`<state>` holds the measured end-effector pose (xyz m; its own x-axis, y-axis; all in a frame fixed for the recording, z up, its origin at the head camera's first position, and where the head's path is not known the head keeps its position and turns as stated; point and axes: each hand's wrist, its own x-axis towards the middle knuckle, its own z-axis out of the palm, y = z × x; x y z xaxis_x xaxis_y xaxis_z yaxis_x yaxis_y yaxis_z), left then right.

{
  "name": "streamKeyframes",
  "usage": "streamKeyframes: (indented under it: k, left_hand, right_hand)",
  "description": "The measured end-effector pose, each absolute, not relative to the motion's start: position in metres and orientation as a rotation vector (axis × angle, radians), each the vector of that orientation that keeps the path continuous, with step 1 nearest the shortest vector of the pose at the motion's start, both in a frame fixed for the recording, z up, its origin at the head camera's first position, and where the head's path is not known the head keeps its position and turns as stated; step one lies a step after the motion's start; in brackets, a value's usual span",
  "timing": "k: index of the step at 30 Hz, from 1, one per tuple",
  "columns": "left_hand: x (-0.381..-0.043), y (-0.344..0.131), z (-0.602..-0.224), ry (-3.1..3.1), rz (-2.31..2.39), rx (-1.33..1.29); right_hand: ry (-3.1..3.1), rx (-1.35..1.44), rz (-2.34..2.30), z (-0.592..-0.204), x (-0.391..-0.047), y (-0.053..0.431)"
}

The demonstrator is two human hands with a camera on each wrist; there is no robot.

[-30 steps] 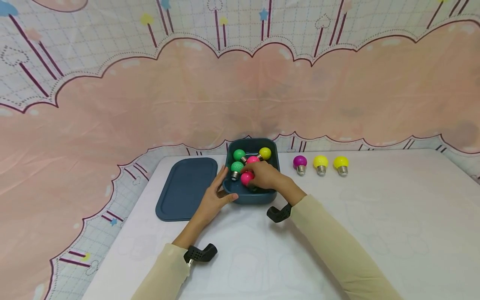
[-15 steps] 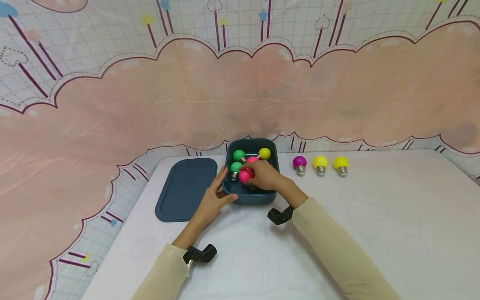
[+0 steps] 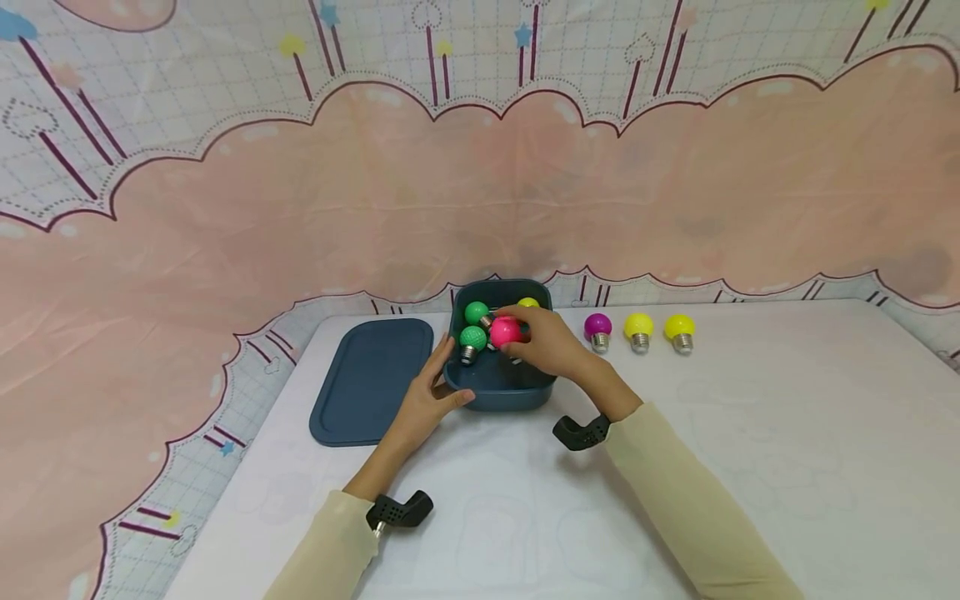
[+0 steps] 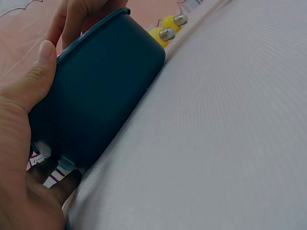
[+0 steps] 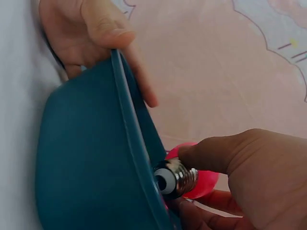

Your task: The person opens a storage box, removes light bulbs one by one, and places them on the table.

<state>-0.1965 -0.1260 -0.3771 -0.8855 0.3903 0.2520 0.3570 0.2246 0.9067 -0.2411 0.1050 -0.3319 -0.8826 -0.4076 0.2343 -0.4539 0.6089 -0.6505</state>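
Note:
A dark blue plastic box [image 3: 504, 401] stands on the white table [image 3: 495, 500]. My left hand [image 3: 426, 406] rests against its near left corner, thumb on the front wall and straight fingers along the left side. Over the box my right hand [image 3: 549, 343] pinches a pink light bulb [image 3: 505, 332] between thumb and fingers. In the right wrist view, the bulb's metal screw base [image 5: 176, 178] points toward the box rim. Inside the box lie a smooth green bulb [image 3: 476, 312] and a textured green bulb [image 3: 472, 337]. A yellow bulb [image 3: 528, 302] at the back is partly hidden by my right hand.
A matching blue lid [image 3: 371, 383] lies flat left of the box. Right of the box, a purple bulb [image 3: 597, 324] and two yellow bulbs, one nearer [image 3: 638, 324] and one farther right [image 3: 679, 325], form a row. A patterned cloth [image 3: 480, 183] hangs behind.
My right hand has lifted the pink bulb up from the box's bottom and shifted slightly right and back. My left hand has stayed at the corner.

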Motion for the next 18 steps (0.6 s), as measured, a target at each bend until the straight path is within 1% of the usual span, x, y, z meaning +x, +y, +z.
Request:
streamKeyframes:
  k: [8, 13, 18]
  left_hand:
    - [-0.197, -0.126, -0.377, 2.436, 1.786, 0.724]
    - [-0.197, -0.126, -0.378, 2.439, 1.779, 0.727]
    - [-0.197, -0.126, -0.379, 2.437, 1.775, 0.724]
  right_hand:
    - [-2.719, 0.601, 1.154, -0.331, -0.239, 0.122]
    - [-2.706, 0.568, 1.187, -0.332, -0.239, 0.133]
    - [-2.710, 0.494, 1.212, -0.326, -0.235, 0.147]
